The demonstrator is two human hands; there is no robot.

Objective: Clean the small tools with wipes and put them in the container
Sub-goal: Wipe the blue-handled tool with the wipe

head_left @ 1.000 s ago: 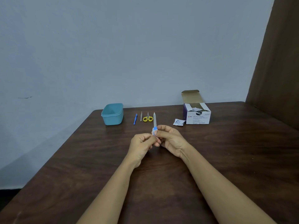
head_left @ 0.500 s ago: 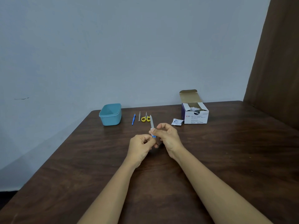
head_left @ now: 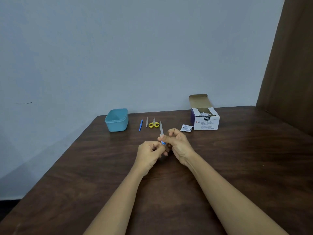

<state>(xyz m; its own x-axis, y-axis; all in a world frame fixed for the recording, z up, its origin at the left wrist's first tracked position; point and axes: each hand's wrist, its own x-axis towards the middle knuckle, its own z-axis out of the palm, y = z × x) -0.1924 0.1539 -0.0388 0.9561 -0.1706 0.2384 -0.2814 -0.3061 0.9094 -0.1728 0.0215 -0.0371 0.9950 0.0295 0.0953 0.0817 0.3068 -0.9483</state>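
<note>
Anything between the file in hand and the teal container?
Nothing tall. The file, held by the left hand and right hand, has a blue tool, a grey tool and yellow scissors lying flat in a row between it and the container. Carried over them, it should pass. The container has no lid on.

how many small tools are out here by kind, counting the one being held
file: 1
scissors: 1
blue stick: 1
grey stick: 1
total: 4
</note>
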